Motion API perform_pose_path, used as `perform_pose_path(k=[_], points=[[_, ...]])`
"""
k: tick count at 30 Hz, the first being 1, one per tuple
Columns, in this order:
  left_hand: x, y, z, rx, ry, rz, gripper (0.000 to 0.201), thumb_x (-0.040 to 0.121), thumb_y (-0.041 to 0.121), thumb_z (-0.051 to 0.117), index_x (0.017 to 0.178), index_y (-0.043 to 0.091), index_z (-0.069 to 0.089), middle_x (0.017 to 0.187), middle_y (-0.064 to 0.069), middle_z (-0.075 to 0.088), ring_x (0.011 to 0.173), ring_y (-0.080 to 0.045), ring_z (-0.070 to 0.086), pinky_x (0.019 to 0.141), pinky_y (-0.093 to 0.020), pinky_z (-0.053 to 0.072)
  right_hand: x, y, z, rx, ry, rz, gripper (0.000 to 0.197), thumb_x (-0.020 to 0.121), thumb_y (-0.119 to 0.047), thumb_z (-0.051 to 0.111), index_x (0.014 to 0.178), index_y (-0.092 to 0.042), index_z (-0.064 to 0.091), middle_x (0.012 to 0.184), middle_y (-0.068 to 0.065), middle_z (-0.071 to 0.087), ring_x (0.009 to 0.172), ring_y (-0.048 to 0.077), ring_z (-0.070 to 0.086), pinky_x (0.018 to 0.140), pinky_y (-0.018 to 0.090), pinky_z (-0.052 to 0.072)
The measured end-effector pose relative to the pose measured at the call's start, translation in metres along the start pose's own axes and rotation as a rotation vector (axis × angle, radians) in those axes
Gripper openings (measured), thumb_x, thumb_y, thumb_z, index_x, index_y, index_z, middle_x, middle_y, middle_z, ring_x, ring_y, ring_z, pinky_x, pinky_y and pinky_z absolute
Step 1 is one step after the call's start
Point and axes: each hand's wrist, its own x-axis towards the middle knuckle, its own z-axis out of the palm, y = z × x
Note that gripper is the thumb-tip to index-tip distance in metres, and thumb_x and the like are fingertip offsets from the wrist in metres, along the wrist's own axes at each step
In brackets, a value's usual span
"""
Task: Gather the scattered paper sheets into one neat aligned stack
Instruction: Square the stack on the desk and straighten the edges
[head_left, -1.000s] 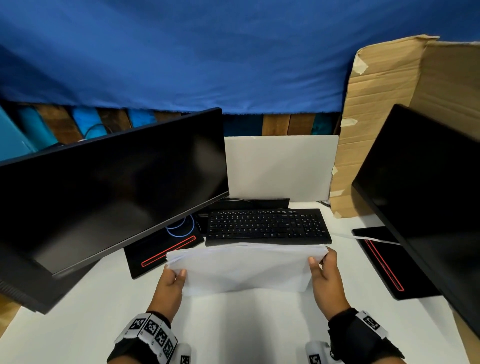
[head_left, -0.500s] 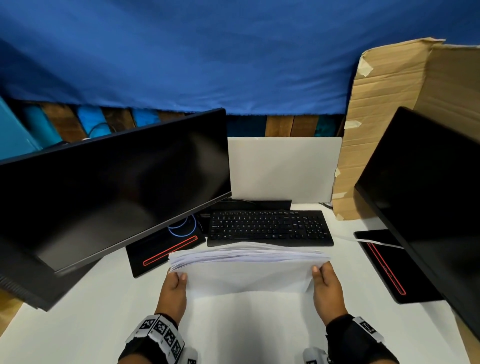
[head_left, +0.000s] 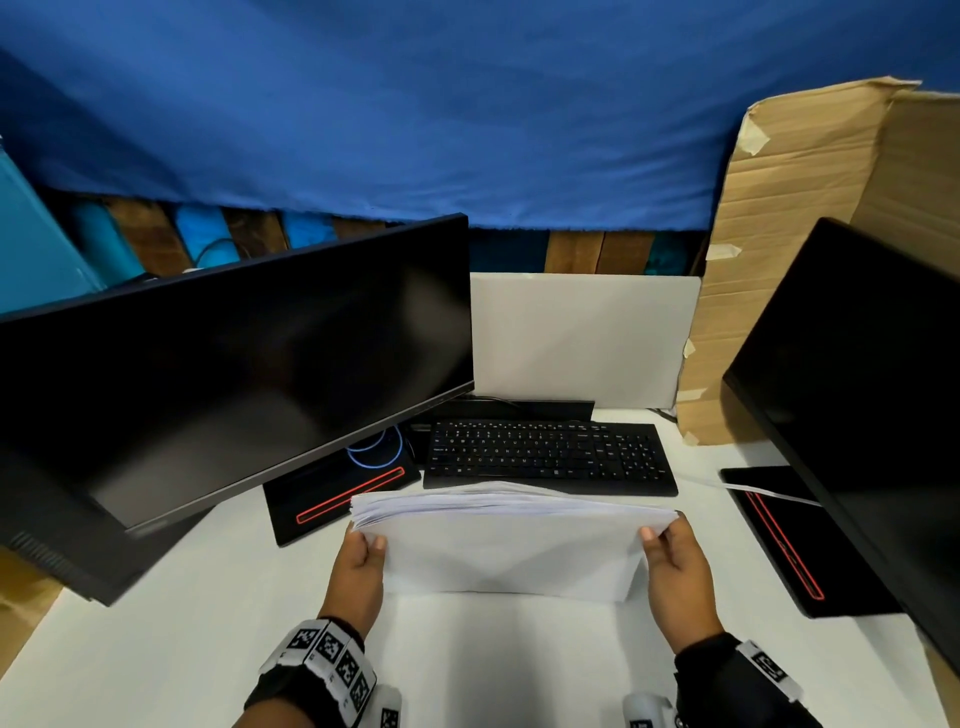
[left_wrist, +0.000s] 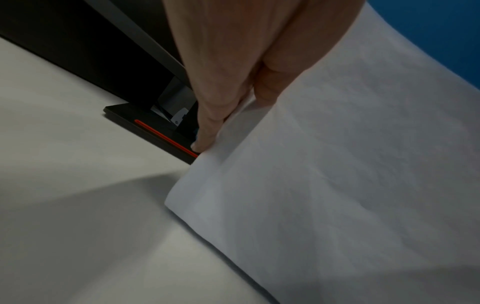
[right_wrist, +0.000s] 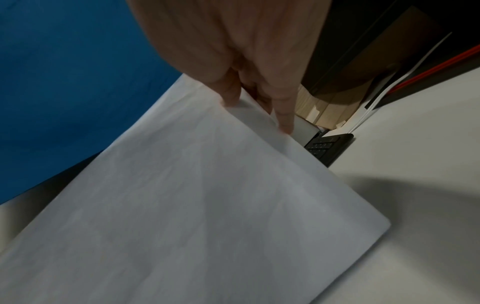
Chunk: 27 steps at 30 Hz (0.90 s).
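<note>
The left hand (head_left: 358, 569) pinches the left edge of the paper stack (head_left: 511, 551), thumb in front, fingers (left_wrist: 207, 131) behind. The stack stands on its long edge on the white tabletop (head_left: 156, 649), just before the keyboard (head_left: 550, 454). The right hand (head_left: 675, 571) pinches the right edge likewise.

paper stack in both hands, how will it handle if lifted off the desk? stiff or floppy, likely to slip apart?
Probably floppy: the paper stack stands on its long edge on the desk and its top bows between the left hand and right hand. Sheets likely slide: the top edges fan apart at the left corner. Likely light: pinches at the two ends hold it upright.
</note>
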Motion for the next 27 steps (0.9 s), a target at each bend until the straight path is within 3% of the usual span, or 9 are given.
perform_pose_path(k=[2, 4, 8, 11, 15, 17, 20, 24, 27], points=[[0.001, 0.003, 0.0, -0.001, 0.006, 0.017, 0.03, 0.095, 0.003, 0.039, 0.066, 0.011, 0.035, 0.073, -0.005, 0.038, 0.069, -0.019, 0.036, 0.063, -0.026, 0.033, 0.002, 0.001, -0.001, 0.004, 0.013, -0.001, 0.012, 0.096, -0.003, 0.046, 0.086, 0.004, 0.046, 0.075, 0.02, 0.048, 0.071, 0.019, 0.042, 0.066, 0.013, 0.037], [0.0, 0.006, -0.002, 0.0, 0.002, 0.033, 0.029, 0.095, 0.004, 0.039, 0.067, 0.011, 0.036, 0.072, -0.004, 0.039, 0.069, -0.02, 0.037, 0.063, -0.025, 0.033, 0.002, 0.0, -0.004, 0.012, -0.012, -0.003, 0.006, 0.095, -0.005, 0.048, 0.098, 0.0, 0.052, 0.09, 0.029, 0.056, 0.077, 0.021, 0.05, 0.07, 0.015, 0.042], [-0.001, 0.004, -0.005, -0.02, -0.048, -0.002, 0.025, 0.096, 0.004, 0.038, 0.074, 0.015, 0.042, 0.073, -0.003, 0.047, 0.07, -0.02, 0.044, 0.063, -0.025, 0.037, -0.002, -0.018, -0.015, -0.08, -0.128, -0.066, 0.024, 0.092, -0.013, 0.056, 0.096, -0.036, 0.052, 0.093, -0.002, 0.066, 0.079, 0.013, 0.062, 0.068, 0.011, 0.046], [-0.001, 0.002, -0.004, -0.025, -0.038, -0.013, 0.027, 0.096, 0.003, 0.038, 0.07, 0.012, 0.041, 0.071, -0.002, 0.045, 0.071, -0.021, 0.041, 0.063, -0.027, 0.036, 0.0, -0.042, -0.026, -0.342, -0.198, -0.22, 0.009, 0.085, -0.042, 0.056, 0.093, -0.04, 0.052, 0.101, -0.019, 0.063, 0.088, -0.003, 0.058, 0.075, 0.008, 0.043], [-0.007, 0.01, -0.002, -0.067, -0.049, -0.002, 0.031, 0.096, 0.003, 0.037, 0.07, 0.018, 0.041, 0.073, 0.002, 0.045, 0.068, -0.014, 0.041, 0.065, -0.026, 0.034, 0.007, -0.069, -0.017, -0.961, -0.286, -0.451, 0.022, 0.087, -0.046, 0.057, 0.105, -0.035, 0.055, 0.103, -0.018, 0.061, 0.102, 0.008, 0.057, 0.093, 0.034, 0.039], [-0.01, 0.013, -0.002, -0.078, -0.061, 0.013, 0.028, 0.096, 0.002, 0.036, 0.073, 0.017, 0.042, 0.074, 0.004, 0.045, 0.068, -0.01, 0.042, 0.064, -0.022, 0.035, 0.005, -0.082, 0.008, -1.1, -0.309, -0.506, 0.03, 0.083, -0.046, 0.061, 0.11, -0.033, 0.055, 0.104, -0.014, 0.063, 0.103, 0.013, 0.059, 0.097, 0.042, 0.038], [-0.012, 0.013, 0.0, -0.075, -0.069, 0.034, 0.017, 0.096, 0.001, 0.036, 0.084, 0.009, 0.045, 0.077, 0.006, 0.047, 0.074, -0.012, 0.044, 0.069, -0.021, 0.035, -0.003, -0.091, 0.06, -1.197, -0.371, -0.634, 0.042, 0.066, -0.042, 0.078, 0.1, -0.025, 0.061, 0.084, -0.006, 0.069, 0.081, 0.017, 0.068, 0.081, 0.049, 0.051], [-0.008, 0.007, 0.0, -0.074, -0.078, 0.048, 0.017, 0.095, -0.001, 0.037, 0.102, -0.011, 0.049, 0.076, 0.005, 0.048, 0.073, -0.012, 0.045, 0.068, -0.018, 0.036, -0.017, -0.102, 0.12, -1.136, -0.422, -0.771, 0.036, 0.065, -0.034, 0.078, 0.096, -0.025, 0.063, 0.08, -0.007, 0.069, 0.072, 0.017, 0.066, 0.063, 0.035, 0.051], [-0.01, 0.007, -0.002, -0.073, -0.104, 0.042, 0.023, 0.096, 0.001, 0.037, 0.115, -0.002, 0.05, 0.089, 0.005, 0.058, 0.082, -0.01, 0.054, 0.071, -0.014, 0.042, -0.022, -0.11, 0.139, -1.081, -0.489, -0.812, 0.023, 0.063, -0.023, 0.076, 0.084, -0.023, 0.064, 0.072, -0.007, 0.068, 0.064, 0.017, 0.066, 0.052, 0.026, 0.045]])
